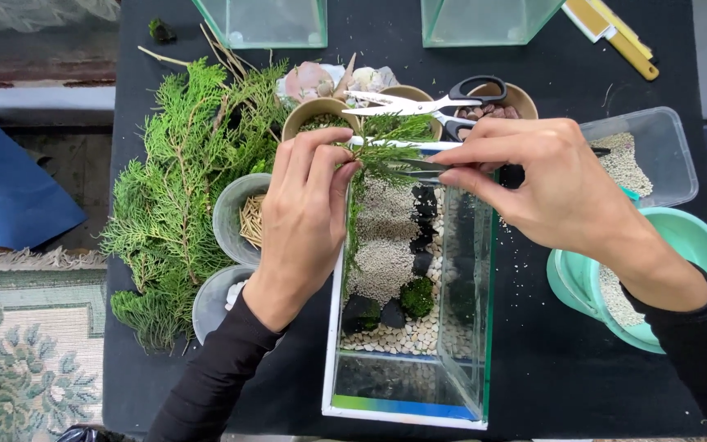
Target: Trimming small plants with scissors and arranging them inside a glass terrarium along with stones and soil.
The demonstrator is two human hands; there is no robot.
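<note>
green sprig (382, 151) | pinched between left hand (304, 213) and right hand (550, 180) fingers

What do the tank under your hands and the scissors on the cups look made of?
Tank: looks like clear glass; see-through walls with greenish edges and reflections, white trim along the rim.
Scissors: shiny silvery blades, likely metal; black matte handles, probably plastic.
</note>
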